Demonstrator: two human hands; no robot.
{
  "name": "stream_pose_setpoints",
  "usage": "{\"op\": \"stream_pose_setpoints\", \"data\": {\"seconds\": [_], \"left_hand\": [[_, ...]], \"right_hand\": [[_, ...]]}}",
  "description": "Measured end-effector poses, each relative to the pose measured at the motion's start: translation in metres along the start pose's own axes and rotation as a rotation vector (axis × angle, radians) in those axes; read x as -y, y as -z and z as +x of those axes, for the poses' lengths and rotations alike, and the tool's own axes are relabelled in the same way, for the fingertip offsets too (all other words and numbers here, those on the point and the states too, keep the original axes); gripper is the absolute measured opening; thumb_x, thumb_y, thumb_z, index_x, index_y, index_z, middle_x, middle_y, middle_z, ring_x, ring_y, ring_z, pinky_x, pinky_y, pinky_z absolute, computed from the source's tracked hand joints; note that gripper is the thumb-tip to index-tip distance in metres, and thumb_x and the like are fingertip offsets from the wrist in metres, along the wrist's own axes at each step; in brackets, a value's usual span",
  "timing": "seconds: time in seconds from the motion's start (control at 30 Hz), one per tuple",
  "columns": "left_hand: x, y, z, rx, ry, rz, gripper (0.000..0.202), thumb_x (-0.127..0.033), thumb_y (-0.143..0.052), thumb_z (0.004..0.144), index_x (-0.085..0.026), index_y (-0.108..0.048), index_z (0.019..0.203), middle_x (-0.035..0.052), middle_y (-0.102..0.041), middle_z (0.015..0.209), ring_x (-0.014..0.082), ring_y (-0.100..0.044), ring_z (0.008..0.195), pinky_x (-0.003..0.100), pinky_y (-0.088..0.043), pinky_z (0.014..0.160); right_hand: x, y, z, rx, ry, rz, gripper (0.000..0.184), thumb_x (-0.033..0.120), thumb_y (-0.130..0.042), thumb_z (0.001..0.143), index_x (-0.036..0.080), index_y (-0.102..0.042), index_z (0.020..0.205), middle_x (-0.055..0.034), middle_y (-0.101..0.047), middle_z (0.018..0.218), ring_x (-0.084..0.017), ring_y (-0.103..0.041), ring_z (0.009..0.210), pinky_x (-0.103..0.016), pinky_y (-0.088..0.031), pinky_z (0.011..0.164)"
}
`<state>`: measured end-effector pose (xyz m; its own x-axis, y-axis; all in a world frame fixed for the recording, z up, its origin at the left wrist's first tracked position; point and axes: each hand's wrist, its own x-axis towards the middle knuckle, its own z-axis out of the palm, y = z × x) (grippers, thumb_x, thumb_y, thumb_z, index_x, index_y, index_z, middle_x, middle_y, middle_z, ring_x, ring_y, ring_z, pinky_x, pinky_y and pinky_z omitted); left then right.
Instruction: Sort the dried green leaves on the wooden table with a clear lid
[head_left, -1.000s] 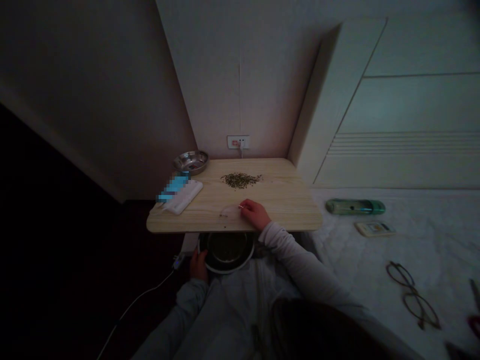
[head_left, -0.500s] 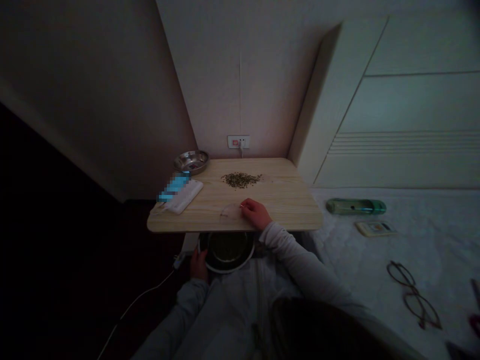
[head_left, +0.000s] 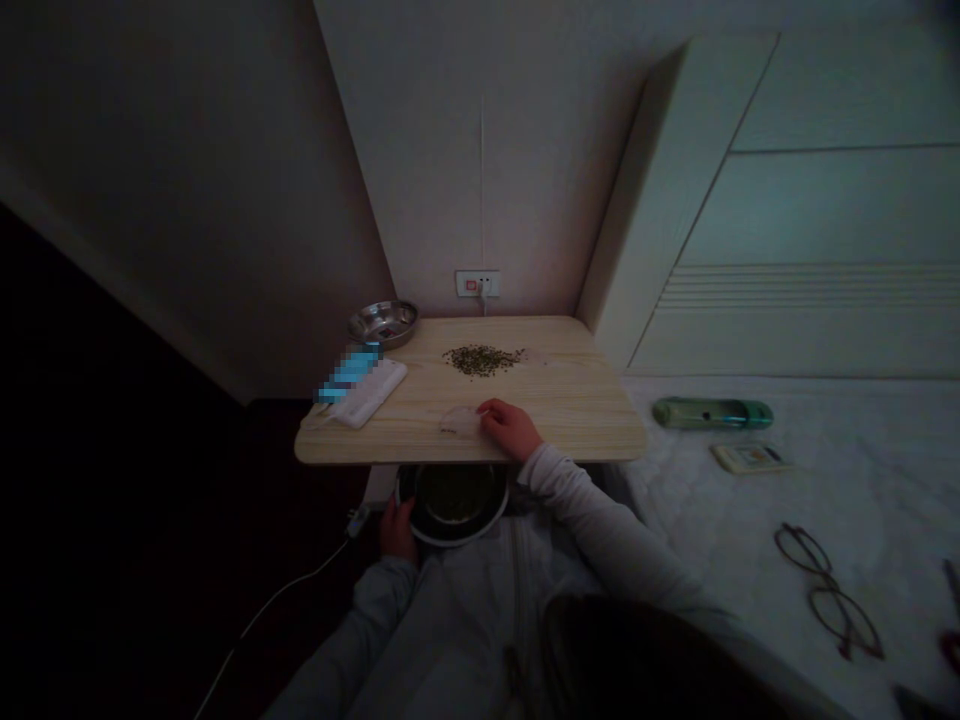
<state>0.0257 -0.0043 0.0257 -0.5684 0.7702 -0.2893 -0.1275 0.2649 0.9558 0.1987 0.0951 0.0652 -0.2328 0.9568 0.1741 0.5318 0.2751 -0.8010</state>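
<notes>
My right hand (head_left: 510,429) rests on the small wooden table (head_left: 585,410) with curled fingers, pinching the edge of a small pale clear sheet or bag (head_left: 459,421) near the front edge. A heap of small dark green grains (head_left: 481,359) lies farther back on the tabletop. Just under the table's front edge, my left hand (head_left: 396,530) grips the left rim of a dark round bowl (head_left: 453,503) held in my lap.
A steel dish (head_left: 382,322) sits at the table's back left corner, a white box with a lit phone (head_left: 362,385) on the left edge. A wall socket (head_left: 477,284) is behind. On the bed to the right lie a green bottle (head_left: 709,413), a card (head_left: 748,458) and glasses (head_left: 825,590).
My right hand has barely shifted; the pale sheet beside it has drawn slightly up and nearer the fingers. My left hand and the bowl stay put.
</notes>
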Motion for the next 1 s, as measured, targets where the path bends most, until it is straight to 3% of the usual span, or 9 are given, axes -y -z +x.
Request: {"op": "stream_pose_setpoints", "data": {"seconds": [0.33,0.6,0.83,1.0], "left_hand": [[-0.003,0.0003,-0.0018,0.015,0.019,0.008,0.025,-0.012,-0.042,0.058,-0.016,-0.059,0.076,0.0048,-0.057,0.075,0.0166,-0.05,0.079,0.027,-0.037,0.071],[-0.0004,-0.0013,-0.0011,0.014,-0.001,-0.035,0.028,-0.016,-0.043,0.059,-0.015,-0.058,0.082,0.0052,-0.057,0.072,0.0165,-0.051,0.074,0.028,-0.037,0.068],[-0.0024,0.0006,-0.0017,0.032,-0.01,-0.005,0.023,-0.015,-0.044,0.058,-0.015,-0.06,0.074,0.0048,-0.057,0.072,0.0166,-0.05,0.076,0.027,-0.037,0.069],[0.0007,-0.0002,0.0017,0.013,0.004,-0.021,0.025,-0.015,-0.045,0.057,-0.013,-0.059,0.077,0.0061,-0.058,0.072,0.0183,-0.05,0.077,0.028,-0.037,0.07]], "right_hand": [[0.0,-0.0011,0.0005,-0.07,-0.008,-0.011,0.024,0.024,-0.035,0.066,0.017,-0.049,0.083,0.0031,-0.051,0.057,-0.007,-0.042,0.051,-0.018,-0.032,0.051],[-0.0004,-0.0001,-0.0002,-0.02,0.018,0.001,0.02,0.021,-0.037,0.063,0.018,-0.051,0.079,0.0036,-0.052,0.056,-0.007,-0.043,0.051,-0.018,-0.031,0.051],[0.0006,-0.0007,0.0003,-0.084,0.016,-0.017,0.023,0.023,-0.035,0.066,0.017,-0.049,0.082,0.003,-0.051,0.057,-0.007,-0.043,0.052,-0.018,-0.032,0.052],[0.002,0.0004,-0.0005,-0.051,0.015,-0.005,0.021,0.022,-0.037,0.064,0.017,-0.05,0.08,0.0033,-0.051,0.057,-0.007,-0.043,0.052,-0.018,-0.032,0.052]]}}
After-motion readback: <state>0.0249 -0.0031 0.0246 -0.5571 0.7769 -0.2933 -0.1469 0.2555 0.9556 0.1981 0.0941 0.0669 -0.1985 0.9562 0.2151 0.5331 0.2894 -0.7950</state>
